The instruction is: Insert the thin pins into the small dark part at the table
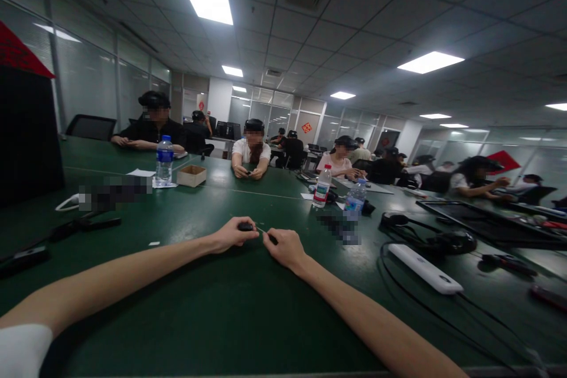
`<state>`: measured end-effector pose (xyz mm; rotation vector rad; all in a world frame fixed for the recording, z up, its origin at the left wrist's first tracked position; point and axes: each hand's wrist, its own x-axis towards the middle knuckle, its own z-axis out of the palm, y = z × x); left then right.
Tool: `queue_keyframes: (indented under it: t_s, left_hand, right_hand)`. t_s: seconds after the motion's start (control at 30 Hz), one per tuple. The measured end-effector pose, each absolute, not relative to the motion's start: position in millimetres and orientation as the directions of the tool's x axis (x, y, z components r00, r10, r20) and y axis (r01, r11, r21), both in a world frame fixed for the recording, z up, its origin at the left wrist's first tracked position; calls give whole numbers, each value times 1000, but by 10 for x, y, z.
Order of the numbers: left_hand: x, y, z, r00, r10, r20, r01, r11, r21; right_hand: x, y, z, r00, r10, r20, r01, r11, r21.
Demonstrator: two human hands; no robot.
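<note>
Above the green table (199, 307), my left hand (230, 235) pinches a small black oblong object (245, 227) between thumb and fingers. Close by on its right, my right hand (286, 245) is closed around a small tool with a dark handle (273, 239), of which only a part shows. A thin, pale shaft (260, 229) spans the narrow gap between the two hands, pointing toward the black object. Whether its tip touches that object, I cannot tell. Both forearms reach forward over the tabletop.
An open cardboard box (191, 176) and a water bottle (164, 162) stand ahead on the left. Two more bottles, one red-capped (322, 188), stand right of centre. Headphones (447, 242), a white power strip (425, 269) and cables lie right. People sit across the table.
</note>
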<state>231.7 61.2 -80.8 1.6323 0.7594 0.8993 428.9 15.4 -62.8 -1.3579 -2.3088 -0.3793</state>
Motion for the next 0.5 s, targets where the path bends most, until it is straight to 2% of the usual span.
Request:
queue_keyframes:
  t_s: [0.5]
  left_hand:
    - [2314, 613, -835, 553, 796, 248, 185, -407, 894]
  right_hand:
    - [4284, 172, -644, -439, 762, 477, 889, 446, 105]
